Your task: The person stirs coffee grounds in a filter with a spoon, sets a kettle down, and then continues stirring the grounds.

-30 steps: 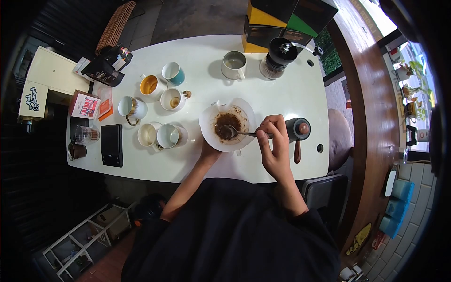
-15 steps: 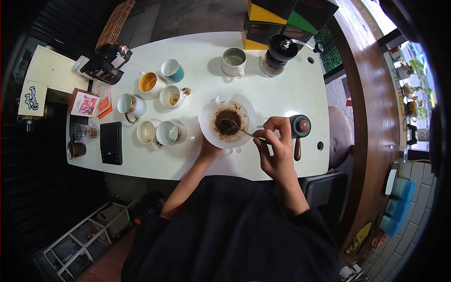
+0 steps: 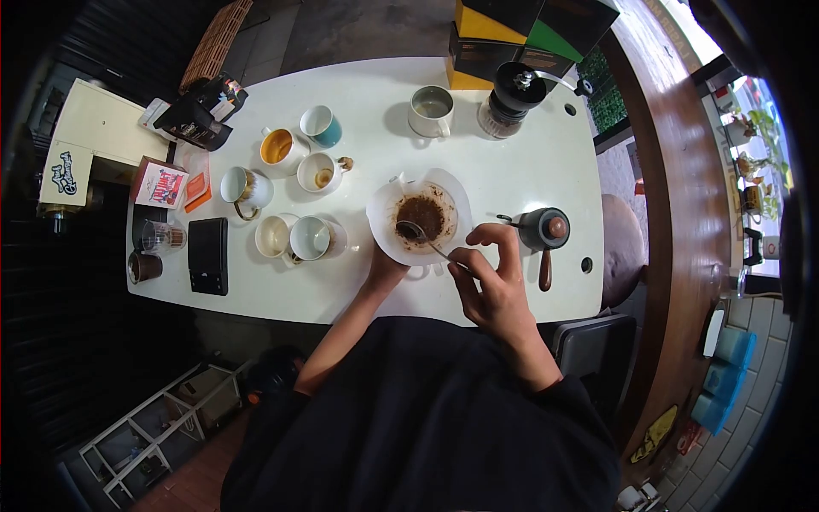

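Note:
A white paper filter (image 3: 381,218) with dark coffee grounds (image 3: 424,217) in it stands at the middle of the table. My left hand (image 3: 388,264) is at the filter's lower left side, its fingers mostly hidden under the rim. With my right hand (image 3: 490,277) I pinch the handle of a metal spoon (image 3: 437,248). The spoon's bowl rests in the grounds at their left side. Right of my right hand is a dark kettle (image 3: 541,229) with a wooden knob and handle.
Several cups (image 3: 315,237) stand left of the filter. A grey mug (image 3: 432,111) and a hand grinder (image 3: 506,107) are at the back, before stacked boxes (image 3: 478,55). A black scale (image 3: 208,256), glasses (image 3: 162,236) and coffee bags (image 3: 194,122) lie at the left of the white table (image 3: 384,154).
The spoon's bowl has moved left and down within the grounds. My right hand has shifted slightly left and lower relative to the filter. The whole view has shifted a little.

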A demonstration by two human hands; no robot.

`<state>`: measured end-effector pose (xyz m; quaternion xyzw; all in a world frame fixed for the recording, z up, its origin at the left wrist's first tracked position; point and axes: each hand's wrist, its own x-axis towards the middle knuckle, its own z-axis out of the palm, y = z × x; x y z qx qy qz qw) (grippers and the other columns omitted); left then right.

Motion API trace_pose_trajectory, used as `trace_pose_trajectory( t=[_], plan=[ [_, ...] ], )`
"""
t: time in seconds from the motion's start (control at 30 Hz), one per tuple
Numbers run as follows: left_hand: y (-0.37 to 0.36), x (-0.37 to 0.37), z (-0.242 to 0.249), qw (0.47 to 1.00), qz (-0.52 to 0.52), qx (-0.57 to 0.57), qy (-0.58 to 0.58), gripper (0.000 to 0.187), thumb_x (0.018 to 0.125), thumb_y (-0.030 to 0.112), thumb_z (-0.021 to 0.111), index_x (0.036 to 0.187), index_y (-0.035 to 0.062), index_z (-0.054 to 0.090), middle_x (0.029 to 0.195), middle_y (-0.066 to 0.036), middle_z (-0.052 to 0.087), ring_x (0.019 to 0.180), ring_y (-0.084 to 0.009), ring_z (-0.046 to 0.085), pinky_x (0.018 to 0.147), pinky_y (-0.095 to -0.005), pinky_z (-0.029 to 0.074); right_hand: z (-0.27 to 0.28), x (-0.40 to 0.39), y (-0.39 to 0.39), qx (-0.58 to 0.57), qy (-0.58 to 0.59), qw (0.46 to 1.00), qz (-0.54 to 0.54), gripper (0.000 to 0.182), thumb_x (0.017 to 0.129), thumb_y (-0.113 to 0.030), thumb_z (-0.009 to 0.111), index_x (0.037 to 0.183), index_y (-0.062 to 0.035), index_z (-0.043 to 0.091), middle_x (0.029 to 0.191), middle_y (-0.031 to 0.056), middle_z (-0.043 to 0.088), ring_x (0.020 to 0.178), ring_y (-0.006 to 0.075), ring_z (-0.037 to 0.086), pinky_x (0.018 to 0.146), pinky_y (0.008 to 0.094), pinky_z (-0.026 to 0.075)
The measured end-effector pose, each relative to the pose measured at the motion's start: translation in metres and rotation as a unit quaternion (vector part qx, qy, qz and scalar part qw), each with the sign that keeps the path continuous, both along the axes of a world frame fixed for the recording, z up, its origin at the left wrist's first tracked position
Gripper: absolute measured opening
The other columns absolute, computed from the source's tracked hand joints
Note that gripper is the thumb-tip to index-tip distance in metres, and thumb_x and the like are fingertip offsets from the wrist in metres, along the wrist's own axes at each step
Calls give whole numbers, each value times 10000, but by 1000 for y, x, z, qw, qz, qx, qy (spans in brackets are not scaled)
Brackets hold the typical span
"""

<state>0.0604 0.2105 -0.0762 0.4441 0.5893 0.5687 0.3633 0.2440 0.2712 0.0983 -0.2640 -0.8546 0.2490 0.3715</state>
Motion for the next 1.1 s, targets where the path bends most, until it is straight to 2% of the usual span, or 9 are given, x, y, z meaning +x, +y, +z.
trace_pose_trajectory(
  t=[0.1,0.17,0.4,0.47,0.6,0.67,0.9,1.0,1.1],
  plan=[
    [0,-1,-3,1000,-1,13,12,694,804,92,817,1389,19,451,1306,-123,581,1211,-236,582,1047,-387,461,-1,-2,-2,-5,-6,1000,11,232,769,25,754,971,-47,665,1087,139,505,996,290,556,833,399,491],
    [2,-1,0,1000,-7,22,14,697,799,88,819,1389,22,453,1303,-122,584,1208,-236,585,1043,-386,464,-2,-4,-1,26,5,999,20,228,789,-66,768,974,-46,636,1078,136,522,958,315,567,798,424,487],
    [2,1,13,999,-1,17,-27,671,816,113,811,1381,15,463,1307,-128,581,1208,-240,583,1044,-389,464,-10,-7,1,26,-14,999,14,225,801,-79,764,980,-45,633,1082,133,541,959,304,570,801,419,487],
    [1,2,12,999,3,23,-35,658,827,120,803,1379,10,463,1308,-131,578,1208,-241,582,1046,-390,463,-11,-6,2,18,-31,999,1,227,781,-17,771,976,-60,663,1081,124,515,988,295,567,807,408,508],
    [-1,-1,11,999,-8,27,15,650,841,125,792,1382,2,454,1311,-134,574,1209,-241,579,1048,-392,460,-10,-2,3,13,-42,999,-9,226,785,-10,767,981,-60,666,1081,128,511,987,290,570,817,406,509],
    [0,0,11,999,-3,27,23,653,840,123,793,1383,2,452,1311,-133,574,1209,-240,579,1048,-393,459,-9,0,4,31,-18,999,-19,226,801,-75,771,985,-66,640,1088,130,515,964,312,547,797,417,478],
    [0,-1,7,1000,-6,17,-2,667,833,124,801,1386,-2,450,1316,-135,574,1211,-238,579,1045,-392,462,-6,-1,4,33,-7,999,-16,239,786,-77,788,976,-67,643,1073,128,497,952,309,544,789,420,474],
    [-1,-3,2,1000,-12,13,0,671,827,124,806,1384,-3,453,1318,-135,573,1213,-240,579,1047,-392,461,-3,0,4,34,0,999,-17,227,784,-70,789,961,-64,647,1066,126,494,948,304,544,784,418,473],
    [-2,-2,-5,1000,-9,17,-5,676,818,119,814,1380,-4,459,1315,-135,575,1211,-243,580,1048,-393,461,-2,1,2,9,-10,1000,-25,238,748,13,789,949,-61,686,1065,130,498,974,272,570,829,402,503]
  ],
)
